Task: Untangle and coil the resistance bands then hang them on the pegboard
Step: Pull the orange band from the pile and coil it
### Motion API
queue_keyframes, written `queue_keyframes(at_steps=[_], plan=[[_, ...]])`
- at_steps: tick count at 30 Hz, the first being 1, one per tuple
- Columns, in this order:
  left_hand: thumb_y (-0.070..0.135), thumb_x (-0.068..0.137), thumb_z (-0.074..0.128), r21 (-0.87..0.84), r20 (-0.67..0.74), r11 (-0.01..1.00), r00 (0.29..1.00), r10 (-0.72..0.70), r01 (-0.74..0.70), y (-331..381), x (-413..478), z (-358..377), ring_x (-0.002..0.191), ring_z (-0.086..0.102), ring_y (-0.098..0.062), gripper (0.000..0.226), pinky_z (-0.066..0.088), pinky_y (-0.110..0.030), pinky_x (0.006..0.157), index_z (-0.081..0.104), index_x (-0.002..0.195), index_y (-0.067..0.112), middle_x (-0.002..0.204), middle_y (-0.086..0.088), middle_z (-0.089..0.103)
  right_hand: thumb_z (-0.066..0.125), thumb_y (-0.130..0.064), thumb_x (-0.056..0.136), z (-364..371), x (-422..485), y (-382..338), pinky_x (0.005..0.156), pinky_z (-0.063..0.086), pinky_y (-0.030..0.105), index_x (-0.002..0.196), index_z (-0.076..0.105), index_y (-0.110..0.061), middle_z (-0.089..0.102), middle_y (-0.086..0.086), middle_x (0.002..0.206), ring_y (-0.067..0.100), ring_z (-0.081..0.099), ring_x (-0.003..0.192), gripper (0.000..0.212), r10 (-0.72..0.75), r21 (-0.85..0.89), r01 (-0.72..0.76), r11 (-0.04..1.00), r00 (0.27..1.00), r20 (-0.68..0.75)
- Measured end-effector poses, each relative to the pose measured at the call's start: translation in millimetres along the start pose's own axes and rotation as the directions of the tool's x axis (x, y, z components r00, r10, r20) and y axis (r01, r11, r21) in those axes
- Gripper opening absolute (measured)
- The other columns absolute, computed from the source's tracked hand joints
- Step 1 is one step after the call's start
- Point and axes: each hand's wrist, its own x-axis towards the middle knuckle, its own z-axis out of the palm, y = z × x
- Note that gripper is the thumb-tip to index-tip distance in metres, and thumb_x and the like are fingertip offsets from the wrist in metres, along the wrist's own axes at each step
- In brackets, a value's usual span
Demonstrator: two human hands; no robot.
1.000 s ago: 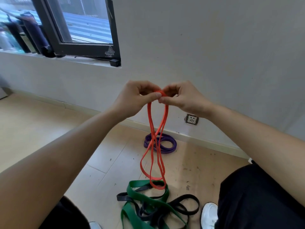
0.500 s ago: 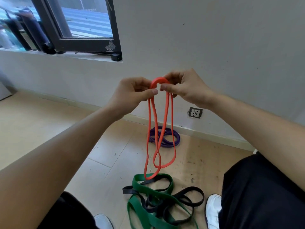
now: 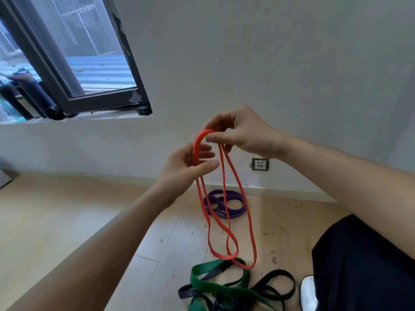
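An orange resistance band [image 3: 224, 223] hangs in long loops from both hands, its lowest loops reaching down to the pile on the floor. My right hand [image 3: 242, 131] pinches the top of the band between thumb and fingers. My left hand [image 3: 186, 167], a little lower, holds the left strand with thumb and fingers around it. A purple band [image 3: 233, 204] lies coiled on the floor by the wall. A wide green band [image 3: 215, 286] and a black band [image 3: 276, 288] lie tangled together near my feet. No pegboard is in view.
A grey wall with a socket [image 3: 260, 164] faces me, and a dark-framed window [image 3: 94, 95] stands open at the left. Pale floor tiles [image 3: 67, 221] spread leftward. My black-trousered leg [image 3: 363, 265] and white shoe [image 3: 308, 292] are at the lower right.
The hands have parted: the right rose with the band's top, the left dropped slightly onto the left strand. The hanging loops have spread wider. The view tilted up and left.
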Motion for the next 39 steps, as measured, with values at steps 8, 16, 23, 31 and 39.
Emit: queue_keyframes(at_steps=[8,16,23,31,39], plan=[[0.019,0.088,0.077,-0.116,0.117,0.991,0.991,-0.060,0.073,-1.4,5.0,36.9,0.105,0.072,-0.007,0.033,0.058,-0.019,0.083,0.067,0.119,0.019,0.111,0.005,0.077,0.067,-0.007,0.094,-13.6,-4.4,-3.6,0.067,0.056,0.028,0.106,0.069,-0.007,0.073,0.007,0.093,0.022,0.071,0.091,0.012,-0.022,0.346,0.027,0.938,1.000,-0.017],[0.011,0.089,0.075,-0.036,0.116,0.999,0.993,-0.027,0.031,-9.7,2.0,41.8,0.089,0.076,-0.019,0.016,0.061,-0.027,0.079,0.071,0.105,0.012,0.091,-0.009,0.077,0.066,-0.005,0.093,-44.6,-9.3,7.2,0.063,0.055,0.029,0.107,0.066,0.000,0.071,0.012,0.092,0.021,0.068,0.086,0.016,0.038,0.472,0.034,0.881,0.989,-0.142],[0.009,0.092,0.071,0.022,0.175,0.997,0.982,-0.073,0.070,-18.4,2.9,33.5,0.089,0.077,-0.019,0.014,0.059,-0.020,0.075,0.071,0.106,0.012,0.094,-0.008,0.077,0.057,0.005,0.097,-67.3,-11.7,27.4,0.062,0.057,0.029,0.107,0.064,-0.005,0.066,0.014,0.088,0.022,0.066,0.081,0.016,0.132,0.506,0.027,0.862,0.952,-0.277],[0.008,0.093,0.070,0.178,0.287,0.980,0.948,-0.139,0.090,-31.6,5.7,27.4,0.087,0.075,-0.026,0.013,0.063,-0.033,0.081,0.066,0.105,0.006,0.095,-0.016,0.073,0.050,0.008,0.100,-83.0,-11.0,34.7,0.065,0.057,0.028,0.110,0.065,-0.006,0.063,0.011,0.091,0.017,0.065,0.079,0.022,0.177,0.484,0.071,0.872,0.876,-0.449],[0.012,0.097,0.065,0.097,0.142,0.993,0.987,-0.074,0.060,-32.6,7.1,-8.7,0.088,0.074,-0.023,0.013,0.060,-0.033,0.083,0.072,0.108,0.013,0.089,-0.011,0.074,0.048,0.013,0.099,-101.7,-26.7,89.4,0.075,0.062,0.031,0.116,0.064,-0.006,0.064,0.011,0.095,0.021,0.066,0.089,0.030,0.345,0.420,-0.200,0.885,0.888,-0.305]])
